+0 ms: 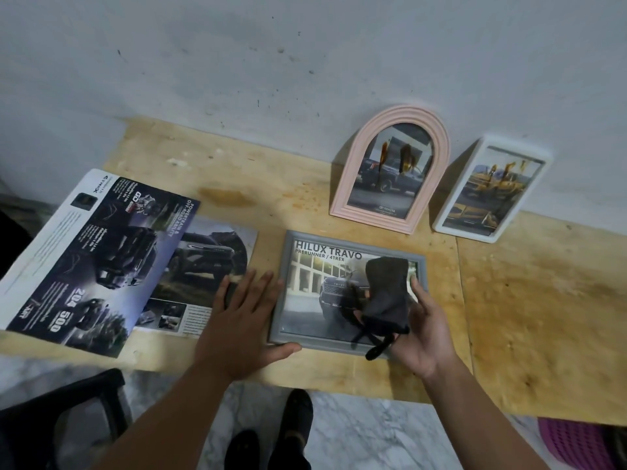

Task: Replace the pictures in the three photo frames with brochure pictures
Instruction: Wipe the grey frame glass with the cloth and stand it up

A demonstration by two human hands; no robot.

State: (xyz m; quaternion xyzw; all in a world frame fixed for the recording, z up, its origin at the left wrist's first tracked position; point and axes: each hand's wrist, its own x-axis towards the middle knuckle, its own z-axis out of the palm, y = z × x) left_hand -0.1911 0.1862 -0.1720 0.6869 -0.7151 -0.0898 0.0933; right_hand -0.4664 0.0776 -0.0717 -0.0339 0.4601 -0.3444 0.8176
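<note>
Left hand lies flat, fingers spread, against left edge of grey frame at centre, thumb along its near edge; right hand grips a dark cloth on the glass; pink arched frame & white frame lean on wall, upper right; brochure & loose page at left; bare wooden table to right; marble floor below.

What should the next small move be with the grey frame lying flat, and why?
Probably stand the grey frame up against the wall beside the pink arched frame and white frame. Those two already stand with brochure pictures; the grey one shows its Hilux picture, and the left hand and right hand hold its edges.
</note>
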